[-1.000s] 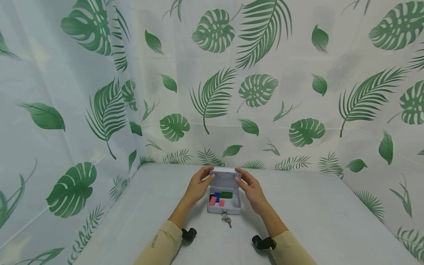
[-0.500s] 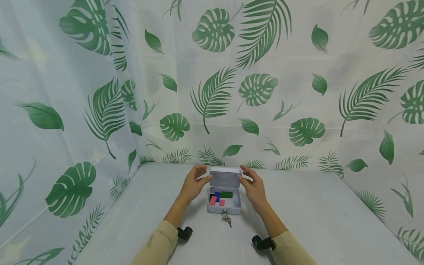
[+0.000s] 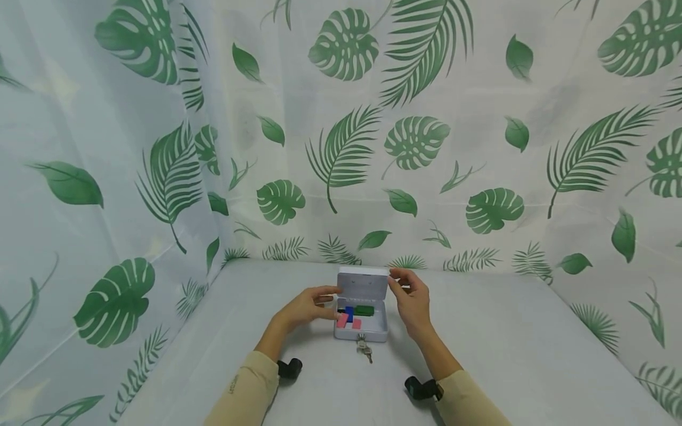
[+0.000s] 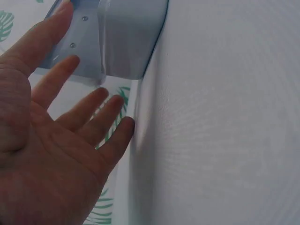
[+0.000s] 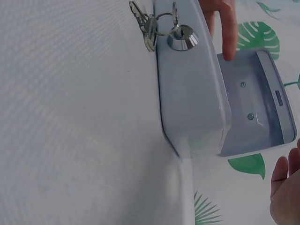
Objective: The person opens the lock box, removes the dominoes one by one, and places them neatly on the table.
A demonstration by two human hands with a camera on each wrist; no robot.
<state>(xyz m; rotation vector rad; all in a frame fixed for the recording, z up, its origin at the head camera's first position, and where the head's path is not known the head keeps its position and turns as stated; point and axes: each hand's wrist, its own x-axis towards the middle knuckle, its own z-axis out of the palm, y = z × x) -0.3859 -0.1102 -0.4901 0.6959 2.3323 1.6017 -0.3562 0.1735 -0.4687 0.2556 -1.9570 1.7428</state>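
Observation:
A grey-white metal cash box (image 3: 374,338) stands with its lid (image 3: 363,286) raised. Inside it lie pink blocks (image 3: 356,323), a blue block (image 3: 349,313) and a green block (image 3: 364,310); a dark piece at the left is mostly hidden. My left hand (image 3: 302,307) is at the box's left side, its thumb tip over the rim beside a pink block. Its fingers look extended and hold nothing in the left wrist view. My right hand (image 3: 412,300) has thumb and fingertips at the lid's right edge; the right wrist view shows only part of it (image 5: 287,190).
Keys on a ring (image 5: 151,29) hang from the lock (image 5: 183,38) on the box's front. A white cloth (image 3: 506,337) covers the table. Behind and at the left hang white curtains with green leaves (image 3: 415,142). Black wrist cameras (image 3: 421,389) sit by both sleeves.
My left hand has left the lid's left edge and come down to the box's left rim. The right hand has shifted slightly outward along the lid's right edge. The lid stays raised.

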